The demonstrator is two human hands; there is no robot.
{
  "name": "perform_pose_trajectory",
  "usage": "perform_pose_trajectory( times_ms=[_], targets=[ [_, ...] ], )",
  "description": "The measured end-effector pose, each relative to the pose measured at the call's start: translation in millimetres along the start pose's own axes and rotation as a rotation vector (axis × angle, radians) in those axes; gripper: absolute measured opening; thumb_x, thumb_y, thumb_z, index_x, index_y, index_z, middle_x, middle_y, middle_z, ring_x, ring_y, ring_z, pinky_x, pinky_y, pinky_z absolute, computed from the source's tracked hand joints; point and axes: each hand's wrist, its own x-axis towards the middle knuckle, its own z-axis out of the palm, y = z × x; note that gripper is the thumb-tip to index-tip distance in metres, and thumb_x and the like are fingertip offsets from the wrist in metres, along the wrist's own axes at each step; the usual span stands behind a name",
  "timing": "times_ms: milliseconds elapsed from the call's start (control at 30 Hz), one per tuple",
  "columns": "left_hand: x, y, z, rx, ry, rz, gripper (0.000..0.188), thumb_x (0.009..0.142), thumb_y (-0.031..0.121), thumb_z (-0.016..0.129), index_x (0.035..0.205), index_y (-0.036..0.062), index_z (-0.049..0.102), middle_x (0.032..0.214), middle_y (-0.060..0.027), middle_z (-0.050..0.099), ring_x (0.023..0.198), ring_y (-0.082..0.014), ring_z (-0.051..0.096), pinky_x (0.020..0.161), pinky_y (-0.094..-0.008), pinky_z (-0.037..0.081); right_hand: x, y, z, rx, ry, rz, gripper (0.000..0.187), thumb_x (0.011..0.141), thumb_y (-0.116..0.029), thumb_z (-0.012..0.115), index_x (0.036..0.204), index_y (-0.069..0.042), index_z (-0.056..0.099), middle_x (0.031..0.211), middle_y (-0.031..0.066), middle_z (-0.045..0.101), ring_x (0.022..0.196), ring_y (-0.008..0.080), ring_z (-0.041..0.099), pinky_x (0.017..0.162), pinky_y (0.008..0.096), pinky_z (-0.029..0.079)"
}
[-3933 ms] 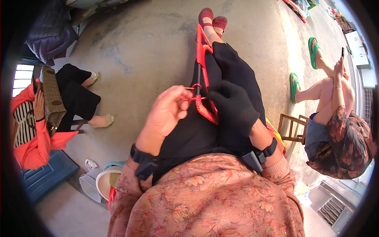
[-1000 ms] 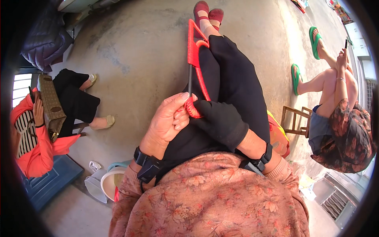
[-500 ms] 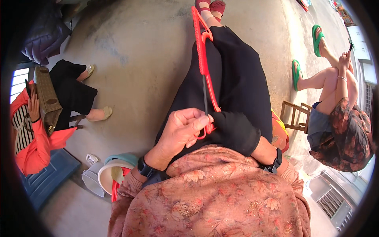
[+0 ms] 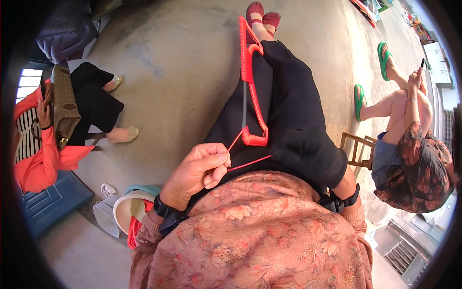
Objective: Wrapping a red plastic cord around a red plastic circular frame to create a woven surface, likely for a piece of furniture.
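A clothes hanger (image 4: 246,67) closely wound with red cord lies lengthwise along my thighs, its far end toward my shoes. Part of its long bar (image 4: 244,106) is bare and dark grey. From the wound near end, a thin red cord (image 4: 235,140) runs to my left hand (image 4: 204,164), which pinches it between thumb and fingers. The cord stretches on across my lap to my right hand (image 4: 308,156), in a black glove. That hand appears closed on the cord; its fingers barely show against my black trousers (image 4: 293,91).
At left sits a person in a coral jacket (image 4: 45,159) with a brown bag (image 4: 65,106). Another person at right, in green flip-flops (image 4: 358,102), sits on a wooden stool (image 4: 356,149). A white bucket (image 4: 122,212) and a blue panel (image 4: 57,202) are at lower left.
My hands have moved apart, left hand leftward and gloved hand rightward, drawing the red cord out between them. The hanger's near end now shows uncovered, and the hanger has shifted slightly nearer.
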Motion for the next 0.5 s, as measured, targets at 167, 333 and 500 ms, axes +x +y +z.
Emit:
perform_pose_trajectory(
  times_ms=[167,333,500],
  targets=[
    [17,6,21,-0.191,0.033,0.314,0.021,0.097,0.019,0.051,0.097,0.0011,0.061,0.097,-0.0094,0.060,0.061,-0.0099,0.053,0.046,-0.0206,0.041,14,-5,8,0.181,0.155,0.198,0.006,0.082,-0.007,0.065,0.087,-0.005,0.066,0.078,0.0084,0.064,0.071,0.0191,0.064,0.065,0.0293,0.049],
    [63,-2,0,0.253,0.274,0.327,0.027,0.096,0.018,0.053,0.117,0.0020,0.061,0.092,-0.0020,0.060,0.061,-0.0062,0.050,0.043,-0.0175,0.037,38,49,37,0.533,0.209,0.396,0.014,0.088,-0.014,0.062,0.091,-0.002,0.067,0.076,0.0027,0.065,0.067,0.0078,0.057,0.061,0.0264,0.047],
    [67,4,13,0.624,0.279,0.359,0.019,0.093,0.012,0.057,0.107,0.0013,0.065,0.080,0.0024,0.060,0.052,-0.0001,0.043,0.043,-0.0151,0.032,46,46,40,0.446,-0.011,0.599,0.020,0.088,-0.019,0.064,0.093,0.000,0.068,0.078,0.0027,0.066,0.070,0.0074,0.057,0.063,0.0260,0.047]
  ],
)
